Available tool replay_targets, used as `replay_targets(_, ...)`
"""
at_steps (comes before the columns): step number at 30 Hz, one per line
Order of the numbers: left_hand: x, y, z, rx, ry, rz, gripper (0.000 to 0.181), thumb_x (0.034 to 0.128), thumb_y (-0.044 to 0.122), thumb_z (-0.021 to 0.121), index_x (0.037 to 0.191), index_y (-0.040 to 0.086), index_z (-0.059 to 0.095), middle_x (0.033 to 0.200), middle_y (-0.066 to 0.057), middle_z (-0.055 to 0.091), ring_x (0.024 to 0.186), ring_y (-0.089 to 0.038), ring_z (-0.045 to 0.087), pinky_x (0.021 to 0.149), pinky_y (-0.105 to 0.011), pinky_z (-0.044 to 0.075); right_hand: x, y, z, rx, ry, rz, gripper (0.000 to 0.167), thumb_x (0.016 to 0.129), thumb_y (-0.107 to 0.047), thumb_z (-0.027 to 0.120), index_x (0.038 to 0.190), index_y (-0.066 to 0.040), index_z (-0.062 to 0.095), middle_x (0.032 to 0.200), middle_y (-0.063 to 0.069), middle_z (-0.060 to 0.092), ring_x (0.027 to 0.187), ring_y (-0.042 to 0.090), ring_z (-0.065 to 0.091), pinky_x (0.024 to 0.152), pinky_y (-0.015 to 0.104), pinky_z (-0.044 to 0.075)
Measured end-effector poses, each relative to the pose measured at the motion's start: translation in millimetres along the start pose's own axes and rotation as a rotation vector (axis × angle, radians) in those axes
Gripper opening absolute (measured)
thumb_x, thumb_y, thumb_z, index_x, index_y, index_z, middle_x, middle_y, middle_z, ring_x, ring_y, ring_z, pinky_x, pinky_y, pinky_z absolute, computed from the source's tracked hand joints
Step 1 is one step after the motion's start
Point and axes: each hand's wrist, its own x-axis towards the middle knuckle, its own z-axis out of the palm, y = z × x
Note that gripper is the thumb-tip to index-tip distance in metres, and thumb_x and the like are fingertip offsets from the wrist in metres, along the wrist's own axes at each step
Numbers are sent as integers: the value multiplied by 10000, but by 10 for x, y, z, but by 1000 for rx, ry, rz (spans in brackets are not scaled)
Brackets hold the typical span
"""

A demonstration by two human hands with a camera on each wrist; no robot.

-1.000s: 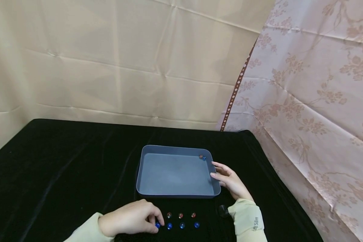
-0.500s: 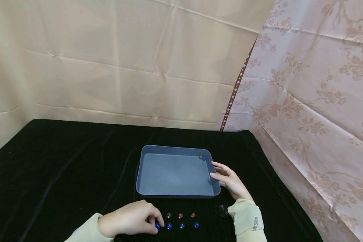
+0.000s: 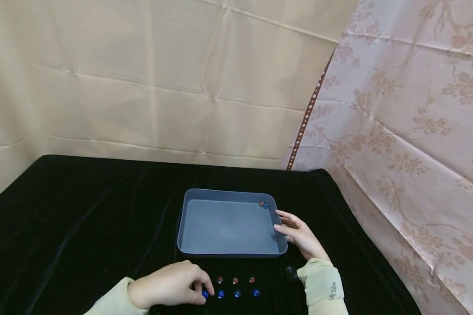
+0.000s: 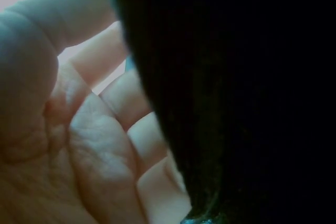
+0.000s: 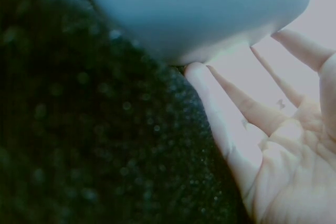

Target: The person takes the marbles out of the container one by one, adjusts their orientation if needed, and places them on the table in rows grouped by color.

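In the head view my left hand (image 3: pixel 177 283) is low at the front, its thumb and finger pinching a blue marble (image 3: pixel 205 294) at the cloth. The left wrist view shows the curled fingers (image 4: pixel 118 98), a dark blur covering the rest. To its right lie several loose marbles: a row of reddish marbles (image 3: pixel 235 280) and, nearer, a row of blue marbles (image 3: pixel 237 293). My right hand (image 3: pixel 299 236) rests against the right side of a blue-grey tray (image 3: pixel 230 223). Its fingers (image 5: pixel 247 103) reach out nearly straight and touch the tray's outer wall.
A reddish marble (image 3: pixel 261 204) and a blue marble (image 3: pixel 266 206) sit together in the tray's far right corner. Black cloth (image 3: pixel 94 218) covers the table. Beside the right sleeve is a small dark round object (image 3: pixel 290 275). A beige curtain (image 3: pixel 142 87) hangs behind.
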Motion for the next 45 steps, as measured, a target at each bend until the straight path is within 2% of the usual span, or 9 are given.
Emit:
replay_targets(7, 0, -12, 7, 4, 1, 15, 146, 871, 141, 724, 1009, 181, 744, 693, 168, 632, 598, 53, 545, 592, -167, 463, 1, 1, 6, 4, -4, 5, 579, 986, -217, 607, 1510, -119, 382, 1530, 233, 376, 1228, 267, 572, 977, 374, 520)
replay_targets(22, -6, -11, -1, -24, -11, 19, 145, 876, 148, 711, 1017, 167, 739, 690, 165, 626, 590, 48, 546, 590, -170, 469, 5, 13, 16, 2, 27, 25, 571, 975, -229, 616, 1498, -134, 407, 1527, 228, 380, 1246, 298, 562, 1001, 422, 507)
replay_targets(29, -1, 7, 13, 17, 7, 18, 139, 869, 143, 725, 1001, 184, 744, 670, 175, 606, 573, 56, 516, 573, -167, 453, -5, 15, 15, -2, 24, 11, 572, 979, -219, 614, 1500, -117, 402, 1525, 236, 384, 1224, 274, 572, 984, 400, 512)
replay_targets(45, -11, -3, -14, -54, 3, 7, 143, 898, 226, 719, 1035, 183, 722, 676, 158, 603, 560, 40, 505, 545, -174, 433, 29, 27, 16, -4, 42, 21, 576, 955, -250, 650, 1481, -142, 440, 1511, 218, 408, 1213, 278, 582, 978, 408, 521)
